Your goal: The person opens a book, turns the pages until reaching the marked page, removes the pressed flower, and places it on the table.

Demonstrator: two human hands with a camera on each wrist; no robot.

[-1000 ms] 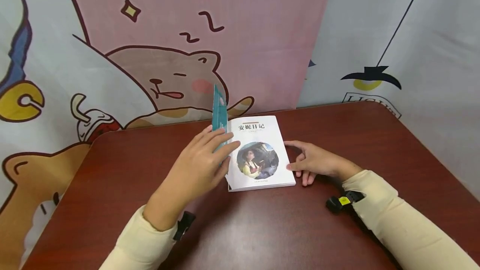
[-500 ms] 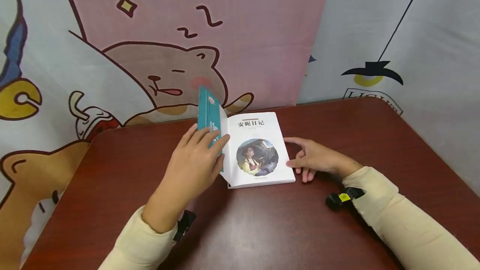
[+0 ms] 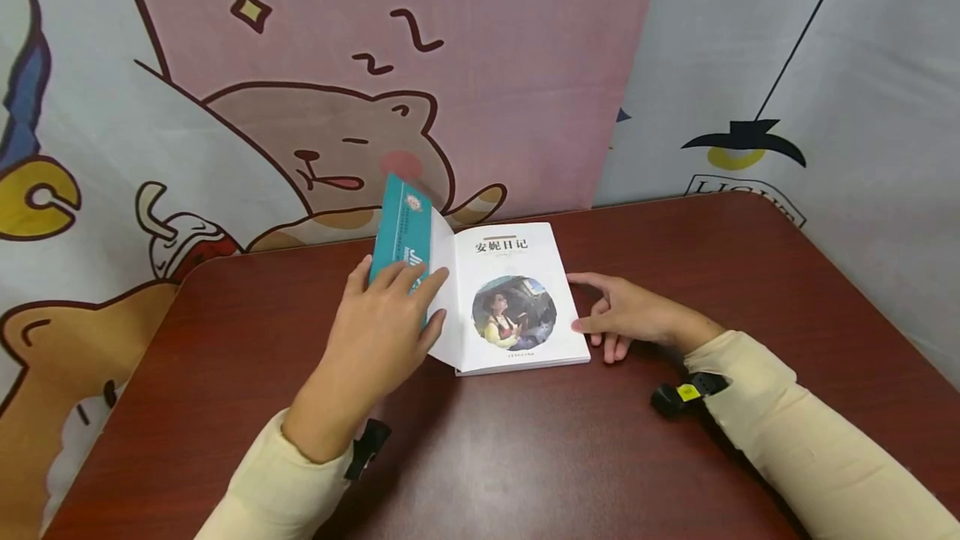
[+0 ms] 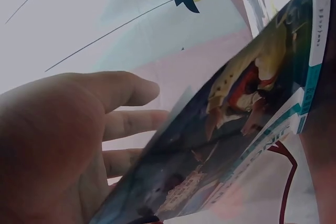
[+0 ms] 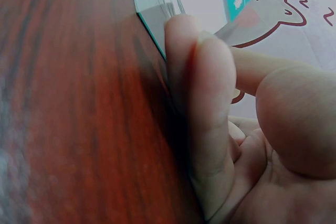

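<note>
A paperback book (image 3: 517, 261) lies on the table with its cover raised at the left. Its white title page carries a round picture. The cover's teal inner flap (image 3: 397, 227) faces up, and in the left wrist view the cover's outer picture (image 4: 236, 98) shows. My left hand (image 3: 378, 332) lies across the flap, its fingers extended against the cover's inner side; in the left wrist view the cover hides their tips and the thumb stands apart. My right hand (image 3: 630, 315) holds the book's right edge, thumb at the page margin, forefinger extended along the side, the other fingers curled below.
The dark red-brown table (image 3: 525, 457) runs back to a wall cloth (image 3: 525, 65) printed with cartoon animals. A black wrist strap (image 3: 690, 394) with a yellow label sits by the right sleeve (image 3: 780, 415); another strap (image 3: 367, 448) is on the left wrist.
My left hand has swung the cover leftward and lower, from nearly upright to a slant, so more of the teal flap and the white leaf shows. The right hand has stayed at the book's edge.
</note>
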